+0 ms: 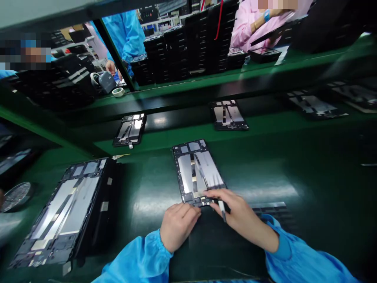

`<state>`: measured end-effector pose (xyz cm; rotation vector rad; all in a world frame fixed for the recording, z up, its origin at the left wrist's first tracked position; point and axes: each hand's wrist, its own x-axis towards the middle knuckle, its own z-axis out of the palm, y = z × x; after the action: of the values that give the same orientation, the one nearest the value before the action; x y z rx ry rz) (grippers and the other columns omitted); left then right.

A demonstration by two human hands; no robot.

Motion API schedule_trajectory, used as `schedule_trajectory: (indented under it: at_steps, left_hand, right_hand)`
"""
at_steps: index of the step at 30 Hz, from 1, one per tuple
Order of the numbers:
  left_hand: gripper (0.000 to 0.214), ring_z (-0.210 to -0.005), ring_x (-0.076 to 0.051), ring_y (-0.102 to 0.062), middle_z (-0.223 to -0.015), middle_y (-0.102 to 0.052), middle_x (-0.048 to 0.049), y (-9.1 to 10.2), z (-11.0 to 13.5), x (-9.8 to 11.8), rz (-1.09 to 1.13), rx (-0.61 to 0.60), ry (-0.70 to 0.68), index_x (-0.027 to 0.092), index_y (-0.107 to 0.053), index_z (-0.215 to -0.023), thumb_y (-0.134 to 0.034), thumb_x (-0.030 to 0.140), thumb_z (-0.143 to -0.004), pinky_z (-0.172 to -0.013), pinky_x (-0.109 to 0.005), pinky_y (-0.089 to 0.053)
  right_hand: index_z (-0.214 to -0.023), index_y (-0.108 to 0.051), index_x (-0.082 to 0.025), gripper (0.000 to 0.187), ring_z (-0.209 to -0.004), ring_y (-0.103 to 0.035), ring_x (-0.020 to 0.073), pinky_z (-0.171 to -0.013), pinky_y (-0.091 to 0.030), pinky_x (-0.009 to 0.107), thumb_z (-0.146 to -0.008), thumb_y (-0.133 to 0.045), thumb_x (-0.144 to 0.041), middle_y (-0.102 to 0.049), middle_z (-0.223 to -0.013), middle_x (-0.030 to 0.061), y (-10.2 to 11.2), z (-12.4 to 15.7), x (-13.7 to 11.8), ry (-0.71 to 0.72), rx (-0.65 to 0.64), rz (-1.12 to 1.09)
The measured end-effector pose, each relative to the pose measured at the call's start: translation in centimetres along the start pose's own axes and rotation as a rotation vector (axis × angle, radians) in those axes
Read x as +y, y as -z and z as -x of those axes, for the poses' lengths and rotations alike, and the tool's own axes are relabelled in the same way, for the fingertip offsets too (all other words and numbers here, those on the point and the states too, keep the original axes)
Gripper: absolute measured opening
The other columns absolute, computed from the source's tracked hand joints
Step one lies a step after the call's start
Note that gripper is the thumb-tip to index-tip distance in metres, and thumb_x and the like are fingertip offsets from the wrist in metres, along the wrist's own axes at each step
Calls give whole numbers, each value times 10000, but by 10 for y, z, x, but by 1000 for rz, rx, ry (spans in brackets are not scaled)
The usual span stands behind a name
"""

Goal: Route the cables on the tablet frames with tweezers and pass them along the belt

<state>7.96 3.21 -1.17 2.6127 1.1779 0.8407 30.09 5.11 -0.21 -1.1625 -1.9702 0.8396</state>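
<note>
An opened tablet (184, 173) lies on the dark green bench in front of me, with silver plates, dark flex strips and a black frame showing. My left hand (180, 224) is closed, its curled fingertips at the tablet's near edge. My right hand (232, 208) reaches over the near right corner, index finger and thumb close to the small connectors there. A slim white-and-grey tool (222, 211) sticks out from under its fingers; its tip and exact kind I cannot make out.
At left stands a stack of opened tablets (78, 208), near a round clear dish (17, 196). More opened tablets (129, 129) lie along a dark strip behind. A tape roll (118, 92) sits on the ledge, beside tall black tray stacks (200, 43). Co-workers in blue (126, 31) and pink sleeves are beyond.
</note>
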Motion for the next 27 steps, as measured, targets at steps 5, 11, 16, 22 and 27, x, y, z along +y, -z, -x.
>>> schedule_trajectory:
  at_steps: [5, 11, 16, 22, 27]
  left_hand:
    - [175, -878, -130, -677, -962, -705, -32, 2, 0, -9, 408, 45, 266, 208, -683, -1005, -522, 154, -964, -781, -219, -540]
    - [193, -640, -110, -590, -834, -682, 0, -1, 2, -12, 402, 59, 413, 229, -669, -1103, -630, 238, -914, -637, -223, -515]
    - [88, -740, -135, -628, -844, -676, -18, 5, 2, -13, 328, 53, 345, 216, -684, -957, -611, 260, -934, -694, -245, -516]
    - [161, -807, -162, -650, -874, -679, -43, 6, 3, -15, 270, 48, 296, 216, -680, -1024, -589, 326, -951, -706, -270, -534]
    - [137, -802, -161, -639, -835, -670, -26, 6, 2, -15, 272, 18, 297, 220, -699, -911, -596, 303, -946, -714, -272, -522]
  right_hand:
    - [-996, -637, -237, 236, -900, -693, 206, -764, -560, 309, -864, -566, -55, -720, -943, 33, -17, -22, -11, 30, -114, -40]
    - [-988, -603, -239, 194, -813, -687, 200, -728, -531, 301, -863, -589, -90, -708, -855, 10, -28, -23, -10, -4, -53, -27]
    - [-938, -592, -246, 128, -836, -689, 212, -755, -528, 319, -874, -573, -136, -710, -892, 21, -29, -23, -10, -27, -42, -11]
    - [-943, -581, -253, 114, -836, -687, 214, -764, -532, 329, -878, -557, -162, -707, -877, 19, -27, -24, -11, -35, -65, -16]
    - [-1009, -570, -253, 199, -874, -672, 219, -788, -516, 341, -861, -573, -121, -695, -859, 8, -26, -22, -9, -43, -111, -26]
